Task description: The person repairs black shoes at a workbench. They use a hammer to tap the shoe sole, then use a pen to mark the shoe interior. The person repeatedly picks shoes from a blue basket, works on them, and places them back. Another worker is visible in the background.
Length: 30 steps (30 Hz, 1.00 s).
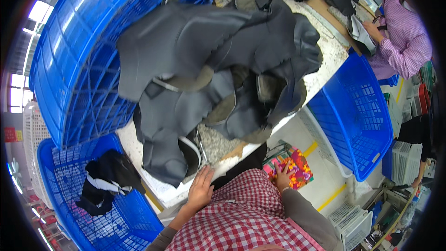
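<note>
A heap of dark grey, leather-like cut pieces (pixel 186 32) with scalloped edges covers most of the worktable (pixel 332 62). Some show a brownish fuzzy underside. My left hand (pixel 201 189) lies at the table's near edge, fingers stretched out, with nothing seen in it. Just beyond its fingertips is a thin metal tool (pixel 201 146), partly covered by the pieces; its kind is unclear. Down at my right side, my right hand (pixel 282 178) touches a bright floral cushion (pixel 299 169), its visible fingers apart.
A large blue plastic basket (pixel 60 74) stands tilted on the left. Below it, another blue basket (pixel 107 225) holds black and white pieces (pixel 104 181). An angled blue crate (pixel 357 116) is at the right. Beyond, a co-worker in a checked shirt (pixel 404 32) handles pieces.
</note>
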Each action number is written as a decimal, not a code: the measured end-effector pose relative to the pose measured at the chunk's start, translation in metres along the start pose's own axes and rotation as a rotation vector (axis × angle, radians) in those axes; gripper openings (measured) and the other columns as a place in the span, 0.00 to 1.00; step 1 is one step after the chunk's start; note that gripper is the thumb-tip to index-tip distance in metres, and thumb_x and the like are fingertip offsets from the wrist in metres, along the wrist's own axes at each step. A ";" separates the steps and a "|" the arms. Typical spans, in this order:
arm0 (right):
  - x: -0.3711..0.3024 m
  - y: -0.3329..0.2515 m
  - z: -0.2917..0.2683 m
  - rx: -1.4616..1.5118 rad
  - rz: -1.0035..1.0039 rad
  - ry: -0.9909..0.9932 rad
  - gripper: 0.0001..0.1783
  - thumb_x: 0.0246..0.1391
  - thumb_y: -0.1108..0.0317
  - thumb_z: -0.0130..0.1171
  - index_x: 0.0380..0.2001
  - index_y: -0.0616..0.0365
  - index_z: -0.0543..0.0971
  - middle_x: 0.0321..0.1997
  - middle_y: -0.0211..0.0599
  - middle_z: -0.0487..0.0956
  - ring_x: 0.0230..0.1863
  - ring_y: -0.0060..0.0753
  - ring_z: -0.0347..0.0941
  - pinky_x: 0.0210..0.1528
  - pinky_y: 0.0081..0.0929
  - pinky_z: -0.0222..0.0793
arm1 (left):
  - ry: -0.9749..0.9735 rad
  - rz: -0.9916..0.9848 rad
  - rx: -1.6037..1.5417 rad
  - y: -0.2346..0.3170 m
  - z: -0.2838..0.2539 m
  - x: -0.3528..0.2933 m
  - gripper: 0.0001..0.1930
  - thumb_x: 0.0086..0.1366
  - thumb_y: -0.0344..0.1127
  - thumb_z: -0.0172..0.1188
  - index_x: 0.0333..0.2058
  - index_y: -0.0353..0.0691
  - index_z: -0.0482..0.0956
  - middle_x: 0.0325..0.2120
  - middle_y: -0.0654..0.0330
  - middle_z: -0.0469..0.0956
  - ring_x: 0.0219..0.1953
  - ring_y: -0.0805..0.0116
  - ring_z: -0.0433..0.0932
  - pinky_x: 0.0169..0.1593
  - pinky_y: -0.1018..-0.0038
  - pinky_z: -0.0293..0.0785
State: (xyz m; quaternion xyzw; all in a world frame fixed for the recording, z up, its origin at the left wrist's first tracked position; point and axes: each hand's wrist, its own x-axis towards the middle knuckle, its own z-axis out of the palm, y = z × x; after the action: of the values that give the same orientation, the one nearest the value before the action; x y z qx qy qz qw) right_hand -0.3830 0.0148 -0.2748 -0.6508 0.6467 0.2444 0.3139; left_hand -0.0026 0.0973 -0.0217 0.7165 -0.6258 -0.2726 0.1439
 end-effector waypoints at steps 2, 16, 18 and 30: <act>0.015 0.012 -0.016 -0.005 -0.153 -0.041 0.49 0.49 0.65 0.71 0.71 0.16 0.62 0.83 0.54 0.29 0.63 0.82 0.67 0.54 0.60 0.77 | -0.090 -0.118 0.105 -0.005 0.007 0.014 0.38 0.59 0.30 0.63 0.69 0.37 0.63 0.71 0.49 0.61 0.73 0.50 0.59 0.72 0.58 0.59; 0.179 0.096 -0.026 0.189 0.005 -0.270 0.59 0.40 0.54 0.83 0.73 0.50 0.60 0.58 0.53 0.78 0.59 0.52 0.77 0.61 0.43 0.73 | -0.203 -0.317 0.372 0.016 0.034 0.024 0.32 0.66 0.35 0.52 0.69 0.33 0.62 0.73 0.47 0.57 0.76 0.51 0.53 0.76 0.53 0.51; 0.184 0.091 -0.027 0.295 -0.040 -0.342 0.58 0.44 0.52 0.80 0.74 0.49 0.59 0.57 0.54 0.76 0.58 0.54 0.76 0.58 0.42 0.74 | -0.208 -0.365 0.371 0.017 0.043 0.022 0.32 0.67 0.35 0.51 0.69 0.33 0.62 0.73 0.47 0.56 0.76 0.51 0.53 0.76 0.52 0.51; 0.310 0.062 -0.112 -0.789 -0.734 -0.638 0.39 0.57 0.60 0.66 0.71 0.52 0.66 0.63 0.54 0.77 0.58 0.53 0.77 0.57 0.42 0.73 | 0.685 -0.457 0.387 0.013 0.138 0.031 0.34 0.59 0.26 0.56 0.67 0.43 0.70 0.69 0.58 0.67 0.72 0.61 0.62 0.72 0.49 0.53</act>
State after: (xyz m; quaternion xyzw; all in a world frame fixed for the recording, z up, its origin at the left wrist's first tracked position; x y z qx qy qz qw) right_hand -0.4407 -0.2773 -0.4281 -0.7924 0.1166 0.5233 0.2910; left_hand -0.0898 0.0835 -0.1327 0.8987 -0.4075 0.0775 0.1423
